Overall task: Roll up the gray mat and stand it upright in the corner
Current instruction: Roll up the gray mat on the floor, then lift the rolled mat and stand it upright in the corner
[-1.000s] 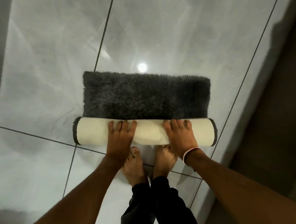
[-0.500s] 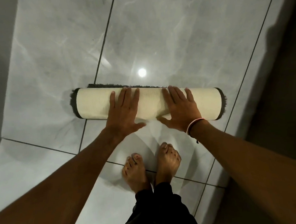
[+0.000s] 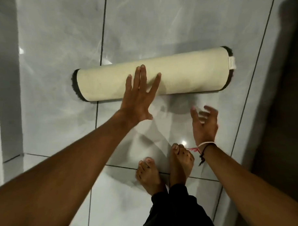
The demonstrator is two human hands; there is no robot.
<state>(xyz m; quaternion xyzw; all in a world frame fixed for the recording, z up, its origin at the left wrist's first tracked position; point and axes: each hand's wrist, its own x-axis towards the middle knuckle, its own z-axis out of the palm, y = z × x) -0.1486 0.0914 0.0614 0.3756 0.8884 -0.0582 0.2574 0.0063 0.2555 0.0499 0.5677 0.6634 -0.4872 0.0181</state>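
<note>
The gray mat (image 3: 185,72) lies fully rolled on the tiled floor, its cream backing outward and dark gray pile showing at both ends. A white label hangs at its right end. My left hand (image 3: 139,94) rests flat on the roll near its left half, fingers spread. Blurred by motion, my right hand (image 3: 204,122) hovers off the roll, below its right half, fingers loosely apart and holding nothing.
My bare feet (image 3: 163,169) stand on the glossy gray tile floor (image 3: 158,24) just below the roll. A gray wall (image 3: 7,84) rises on the left. A dark wall or door (image 3: 283,108) runs along the right edge.
The last flat stretch of mat got rolled up. The roll now lies slightly tilted, right end farther away. My right hand has come off it and pulled back; my left hand stays on it.
</note>
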